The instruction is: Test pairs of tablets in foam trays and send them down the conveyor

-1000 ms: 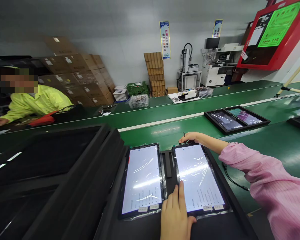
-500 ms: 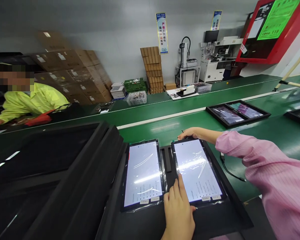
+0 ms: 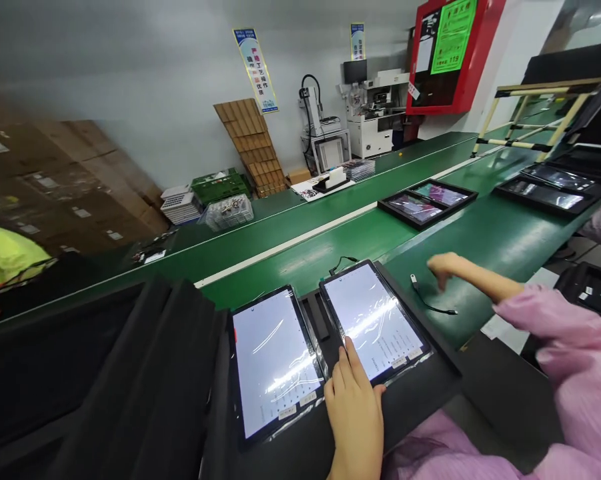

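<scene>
Two tablets lie side by side with lit white screens under clear film. The left tablet [image 3: 275,360] and the right tablet [image 3: 365,313] rest in a black foam tray [image 3: 410,393]. My left hand [image 3: 353,407] lies on the lower left edge of the right tablet, its fingers stretched out. At the top edge of that tablet shows a black cable [image 3: 344,261]. My right hand [image 3: 443,268] is over the green bench, blurred by motion, with its fingers pointing down. Just below it lies a short black cable with a USB plug [image 3: 425,297].
Stacked black foam trays [image 3: 105,373] stand at the left. Farther along the green bench [image 3: 290,267] are a tray with two tablets [image 3: 427,201] and another tablet tray [image 3: 555,187]. Cartons [image 3: 80,180] and a yellow sleeve [image 3: 10,257] appear at far left.
My right hand has left the top edge of the right tablet and moved right, over the bench. My left hand stays on the tablet. The view has turned to the right.
</scene>
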Demonstrator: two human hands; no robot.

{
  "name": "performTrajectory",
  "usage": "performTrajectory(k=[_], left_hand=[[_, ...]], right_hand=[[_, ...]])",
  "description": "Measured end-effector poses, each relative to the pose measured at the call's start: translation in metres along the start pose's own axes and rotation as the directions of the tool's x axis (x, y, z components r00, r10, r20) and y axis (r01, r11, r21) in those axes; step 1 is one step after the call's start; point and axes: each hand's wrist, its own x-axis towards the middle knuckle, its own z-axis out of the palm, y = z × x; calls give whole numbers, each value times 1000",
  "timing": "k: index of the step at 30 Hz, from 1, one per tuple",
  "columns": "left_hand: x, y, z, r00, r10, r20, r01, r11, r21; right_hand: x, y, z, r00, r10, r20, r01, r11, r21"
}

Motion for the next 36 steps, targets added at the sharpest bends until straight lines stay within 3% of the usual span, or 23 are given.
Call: performTrajectory(k=[3,5,7,9,12,15,17,21,24,28,36], left_hand=[[-2,3,-4,1000,16,-3,-16,1000,-4],[-6,-4,-13,999,52,-16,-52,998,-44],[-13,-23,-22,997,57,-56,-60,997,-57],[-25,-54,-29,991,-29,-129,30,1000,3],[-47,-106,-32,936,-295,-191,321,938,128],[-63,-141,-28,891,-433,-137,452,876,168],[-66,-148,-25,890,-439,-123,454,874,172],[-64,-139,-22,872,-460,-169,488,845,217],[-62,-134,-20,860,-474,-187,508,826,243],[-63,-134,-17,856,-469,-216,515,808,287],[-61,-132,-20,854,-470,-221,519,796,313]], right_hand=[[-50,35,37,996,63,70,-62,998,-20],[-67,43,47,992,49,120,-51,999,17],[-70,40,38,982,25,186,-42,996,83],[-62,26,17,970,-7,242,-37,984,176],[-38,-19,-15,962,-114,249,18,934,358],[-15,-94,-13,939,-273,208,128,842,525],[-6,-157,12,900,-379,215,188,784,591],[1,-279,92,795,-547,265,281,717,638],[5,-339,141,747,-603,280,349,714,606],[21,-368,169,720,-630,292,425,732,532],[43,-358,179,723,-562,401,407,816,411]])
